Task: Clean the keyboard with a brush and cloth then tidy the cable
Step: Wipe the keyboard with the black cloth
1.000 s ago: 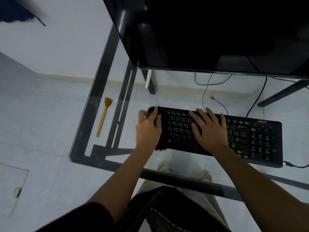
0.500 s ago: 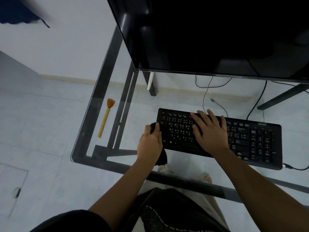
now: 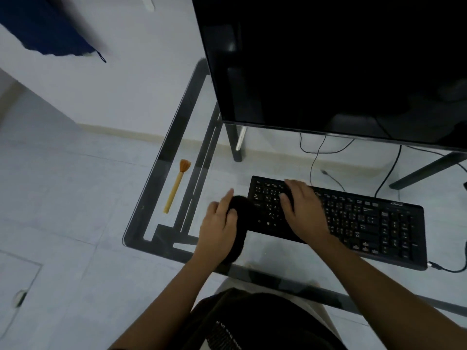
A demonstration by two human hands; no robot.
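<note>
A black keyboard [image 3: 366, 223] lies on the glass desk [image 3: 141, 223] in front of me. My left hand [image 3: 218, 224] grips a black cloth [image 3: 240, 223] bunched against the keyboard's left end. My right hand [image 3: 303, 210] rests flat on the left half of the keys, fingers closed together, holding the keyboard down. A wooden brush [image 3: 177, 185] with orange bristles lies on the glass to the left, apart from both hands. The keyboard's cable [image 3: 444, 269] leaves its right front corner.
A large dark monitor [image 3: 328, 66] stands behind the keyboard and overhangs it. Loose cables [image 3: 316, 157] hang below the glass onto the tiled floor. The desk's dark metal frame runs along its left and front edges.
My left hand drew the cloth off the keyboard's left keys, down and leftward to its left end. My right hand slid left along the keys. The camera view shifted.
</note>
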